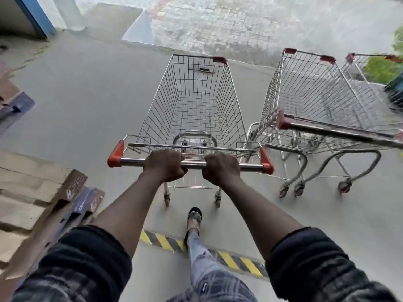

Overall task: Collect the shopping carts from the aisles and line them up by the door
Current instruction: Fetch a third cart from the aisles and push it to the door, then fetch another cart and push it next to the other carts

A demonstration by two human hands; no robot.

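Both hands are on the handle bar [194,164]. The left hand [164,164] is wrapped tight around it left of centre, and the right hand [221,167] is clamped just beside it, with a short stretch of bare steel between them. The cart [192,101] sits dead centre on the grey floor [87,94], nose pointing away towards the paved ground [229,25] beyond the floor's far edge.

It is tight on the right. The red end cap [267,163] of the handle is close to the rear frame of the nearest parked cart [305,94], and the gap between the two baskets narrows towards the handle end. That parked cart's own handle [340,132] angles off past the right edge of view. A second parked cart [357,68] stands just beyond it, blurred, with greenery [381,68] behind.

On the left there is far more room, with a wide run of floor from the cart's side to the stack of flattened cardboard [32,192]. The corner of the stack juts in near the left forearm. Further up the left side, a blue door frame [36,16] marks the corner.

Ahead of the nose the floor runs on to its edge, where a pale wedge-shaped ramp [139,27] rises into the paving.

Down low, a yellow-and-black hazard stripe [235,259] crosses the floor beneath the person. One foot in a black sandal [194,216] is planted just past it, behind the cart's rear wheels [166,198].
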